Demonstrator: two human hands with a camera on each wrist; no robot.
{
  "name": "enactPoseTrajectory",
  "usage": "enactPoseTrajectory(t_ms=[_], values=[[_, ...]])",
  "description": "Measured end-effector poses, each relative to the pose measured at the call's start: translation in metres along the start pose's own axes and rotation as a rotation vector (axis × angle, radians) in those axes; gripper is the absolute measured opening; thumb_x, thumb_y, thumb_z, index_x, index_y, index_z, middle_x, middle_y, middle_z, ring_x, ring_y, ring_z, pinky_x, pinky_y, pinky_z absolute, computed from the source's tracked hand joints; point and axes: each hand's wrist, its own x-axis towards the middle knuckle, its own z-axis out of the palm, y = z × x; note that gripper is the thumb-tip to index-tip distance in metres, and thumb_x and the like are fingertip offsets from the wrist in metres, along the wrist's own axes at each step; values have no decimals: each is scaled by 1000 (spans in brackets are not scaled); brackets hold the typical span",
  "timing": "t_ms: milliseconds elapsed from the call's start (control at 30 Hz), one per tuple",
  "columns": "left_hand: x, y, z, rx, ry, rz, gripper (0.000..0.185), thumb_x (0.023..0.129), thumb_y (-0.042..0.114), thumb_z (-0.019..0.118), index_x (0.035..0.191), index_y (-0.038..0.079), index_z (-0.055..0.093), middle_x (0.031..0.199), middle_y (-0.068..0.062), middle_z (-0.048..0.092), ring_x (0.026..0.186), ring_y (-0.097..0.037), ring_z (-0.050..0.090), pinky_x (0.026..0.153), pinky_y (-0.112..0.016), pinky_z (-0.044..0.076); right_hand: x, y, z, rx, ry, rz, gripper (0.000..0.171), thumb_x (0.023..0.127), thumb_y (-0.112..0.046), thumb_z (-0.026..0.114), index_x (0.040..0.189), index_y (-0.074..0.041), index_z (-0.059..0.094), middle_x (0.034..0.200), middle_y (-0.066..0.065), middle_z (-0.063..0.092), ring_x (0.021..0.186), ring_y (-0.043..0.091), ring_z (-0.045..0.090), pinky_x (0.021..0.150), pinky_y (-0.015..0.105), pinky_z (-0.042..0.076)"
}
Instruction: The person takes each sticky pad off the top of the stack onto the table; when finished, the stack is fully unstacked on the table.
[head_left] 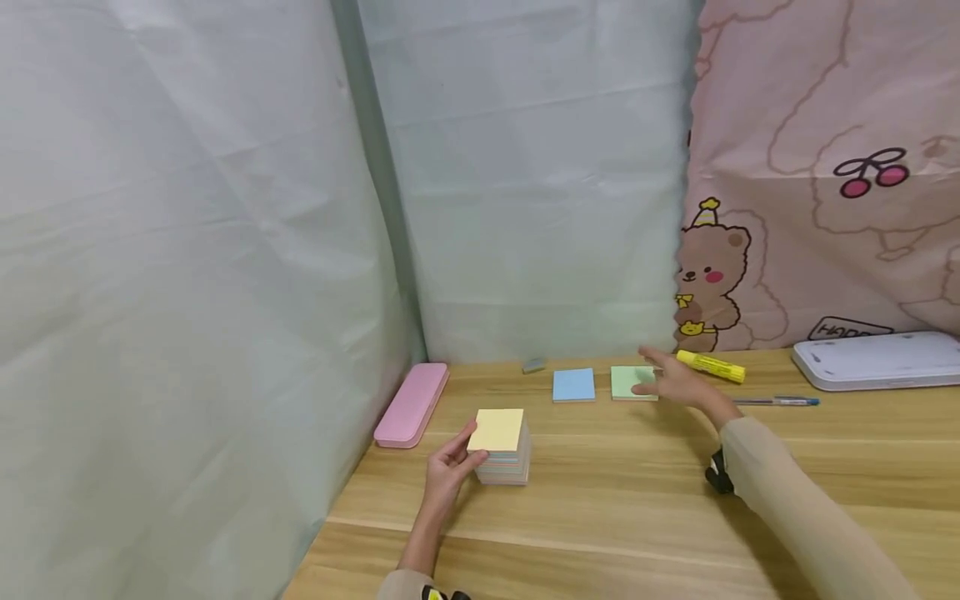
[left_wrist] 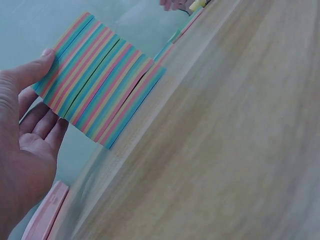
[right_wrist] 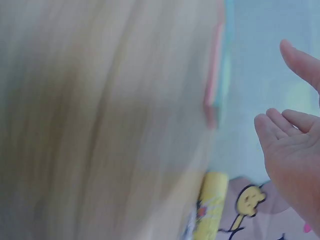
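Note:
A tall stack of sticky notes (head_left: 501,433), yellow on top with striped pastel layers down its sides, stands on the wooden table. My left hand (head_left: 446,472) grips its left side near the top, thumb on the near face; the left wrist view shows the layered stack (left_wrist: 97,82) from the side. Farther back lies a thin green sticky note pad (head_left: 622,382), with a blue sticky note pad (head_left: 573,385) to its left. Over the right edge of the green pad hovers my right hand (head_left: 681,387), thumb and fingers spread, holding nothing. In the right wrist view its palm (right_wrist: 295,155) shows bare.
A pink case (head_left: 412,406) lies at the left edge and a small grey eraser-like block (head_left: 534,366) at the back. Right of the pads are a yellow glue stick (head_left: 711,367), a pen (head_left: 783,402) and a white case (head_left: 881,360). Curtains (head_left: 540,183) hang behind the table.

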Motion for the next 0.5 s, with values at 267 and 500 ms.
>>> enactPoseTrajectory(t_ms=[267,500], values=[[0,-1,0,-7,22,-6,60,83,0,73,136,-9,47,150,-20,40,143,-28,30,108,-12,38,-3,-46,34,96,38,-174,82,91,-16,69,151,9,19,153,34,28,139,51,31,113,65,33],[0,0,2,0,31,4,59,83,0,73,136,-9,48,148,-20,42,142,-29,32,107,-13,38,-8,-80,82,192,28,-217,80,91,-23,70,151,5,25,153,29,34,140,45,35,114,59,35]])
